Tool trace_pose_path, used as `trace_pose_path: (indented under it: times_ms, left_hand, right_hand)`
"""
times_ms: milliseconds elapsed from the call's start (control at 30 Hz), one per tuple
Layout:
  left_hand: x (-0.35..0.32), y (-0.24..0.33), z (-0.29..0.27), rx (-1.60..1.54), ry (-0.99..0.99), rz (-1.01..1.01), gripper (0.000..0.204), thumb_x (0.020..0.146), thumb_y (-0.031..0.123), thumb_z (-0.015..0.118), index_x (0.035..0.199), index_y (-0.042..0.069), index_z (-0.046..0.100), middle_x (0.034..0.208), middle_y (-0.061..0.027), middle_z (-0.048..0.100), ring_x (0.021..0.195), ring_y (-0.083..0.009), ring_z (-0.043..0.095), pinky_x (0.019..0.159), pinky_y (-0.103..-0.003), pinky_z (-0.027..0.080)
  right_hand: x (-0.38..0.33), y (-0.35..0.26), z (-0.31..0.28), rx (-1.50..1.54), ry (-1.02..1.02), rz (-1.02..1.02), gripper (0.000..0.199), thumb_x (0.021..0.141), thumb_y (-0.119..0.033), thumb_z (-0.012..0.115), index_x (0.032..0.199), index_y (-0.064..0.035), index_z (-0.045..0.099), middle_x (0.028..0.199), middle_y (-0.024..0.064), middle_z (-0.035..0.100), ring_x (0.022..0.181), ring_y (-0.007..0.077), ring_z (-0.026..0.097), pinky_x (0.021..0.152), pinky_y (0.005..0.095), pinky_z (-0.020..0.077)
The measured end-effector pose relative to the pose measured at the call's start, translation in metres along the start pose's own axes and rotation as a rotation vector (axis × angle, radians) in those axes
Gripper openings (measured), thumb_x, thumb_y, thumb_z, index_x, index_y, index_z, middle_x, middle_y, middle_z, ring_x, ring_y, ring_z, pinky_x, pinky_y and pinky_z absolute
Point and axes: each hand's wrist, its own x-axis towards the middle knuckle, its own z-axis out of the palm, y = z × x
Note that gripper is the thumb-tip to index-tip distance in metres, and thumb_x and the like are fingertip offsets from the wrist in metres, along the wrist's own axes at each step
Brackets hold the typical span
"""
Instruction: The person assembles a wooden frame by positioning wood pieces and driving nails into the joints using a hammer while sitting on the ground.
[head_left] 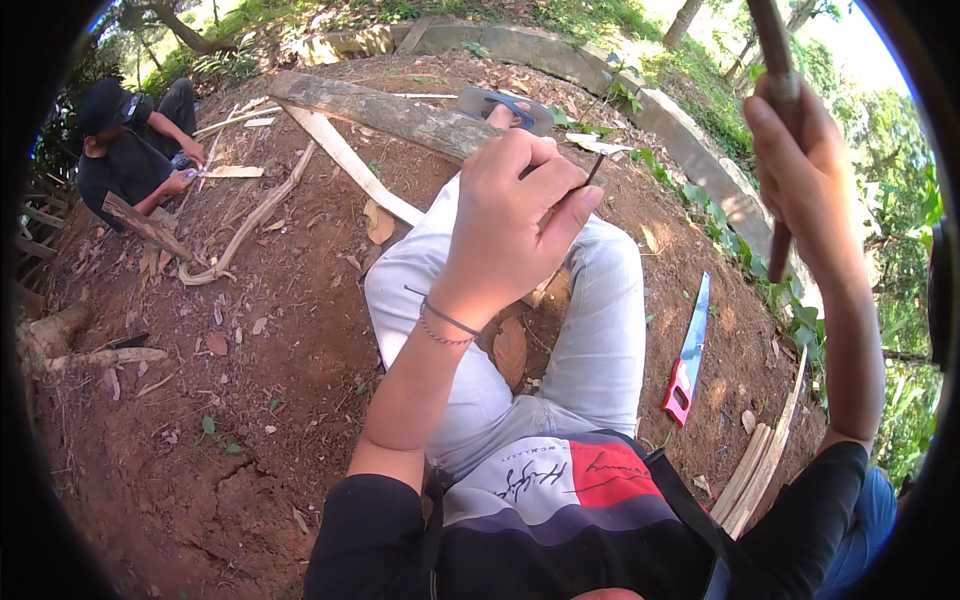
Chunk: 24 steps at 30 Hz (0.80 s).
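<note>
My left hand (pixel 510 215) pinches a thin dark nail (pixel 594 170) upright over a weathered wooden plank (pixel 390 112) that lies across my legs. My right hand (pixel 800 160) is raised high at the upper right, gripping a dark wooden handle (pixel 778 110) that runs out of the top of the view; its head is hidden. I sit on bare reddish soil with my knees bent, in light grey trousers, a sandal (pixel 505 103) on my foot resting near the plank.
A handsaw (pixel 690 350) with a red handle lies on the ground at my right. Pale wooden slats (pixel 760 465) lie at the lower right. Another person (pixel 135 145) in dark clothes crouches at the upper left, working on wood pieces. A stone kerb (pixel 640 90) curves behind.
</note>
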Motion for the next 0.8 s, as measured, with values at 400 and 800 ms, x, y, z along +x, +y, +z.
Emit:
trace_pose_path:
  times_ms: [400, 800]
  left_hand:
    - [0.068, -0.037, -0.029, 0.017, -0.461, 0.143, 0.018, 0.084, 0.007, 0.053, 0.095, 0.004, 0.067, 0.087, -0.0117, 0.066, 0.078, -0.0261, 0.064, 0.071, -0.034, 0.051]
    - [0.077, -0.052, 0.003, 0.084, -0.169, 0.23, 0.02, 0.083, 0.026, 0.065, 0.076, 0.008, 0.068, 0.069, -0.0091, 0.057, 0.064, -0.0283, 0.058, 0.06, -0.038, 0.048]
  right_hand:
    - [0.017, 0.023, 0.093, 0.417, -0.209, -0.141, 0.045, 0.089, -0.043, 0.064, 0.095, 0.0013, 0.062, 0.066, -0.0046, 0.051, 0.063, 0.0039, 0.044, 0.057, 0.0233, 0.0356]
    - [0.089, 0.186, 0.16, 0.549, 0.241, 0.307, 0.036, 0.093, -0.04, 0.056, 0.09, -0.0039, 0.059, 0.059, -0.0015, 0.046, 0.05, 0.0108, 0.044, 0.048, 0.029, 0.0392]
